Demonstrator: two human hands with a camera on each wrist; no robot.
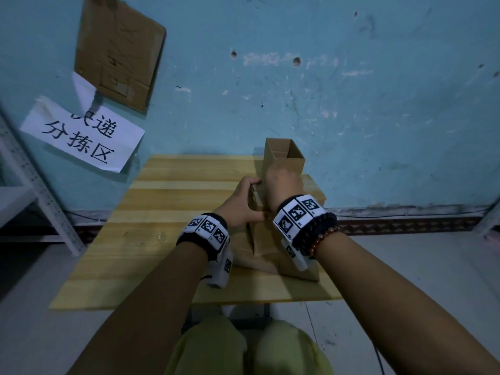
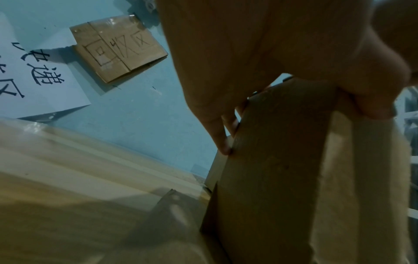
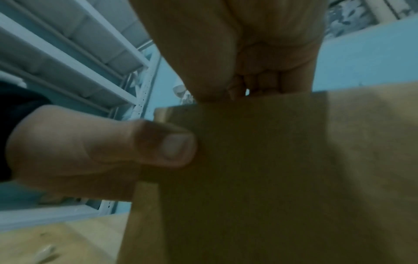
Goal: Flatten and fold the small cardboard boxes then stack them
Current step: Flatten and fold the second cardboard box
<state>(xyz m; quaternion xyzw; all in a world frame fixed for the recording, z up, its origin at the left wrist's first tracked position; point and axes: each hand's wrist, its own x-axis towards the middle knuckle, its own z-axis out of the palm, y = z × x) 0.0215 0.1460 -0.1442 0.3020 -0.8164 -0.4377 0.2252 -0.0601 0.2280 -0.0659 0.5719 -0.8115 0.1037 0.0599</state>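
Observation:
A tall brown cardboard box stands upright on the wooden table, its top half hidden by both hands. My left hand grips its left upper edge, fingers curled over the rim and thumb on the near face. My right hand grips the top from the right; in the right wrist view its fingers curl over the box's upper edge. A second small box, open at the top, stands upright just behind, near the wall.
A blue wall rises directly behind the table, with a cardboard sign and a white paper sign taped on it. White metal shelving stands at the left. The table's left half is bare wood.

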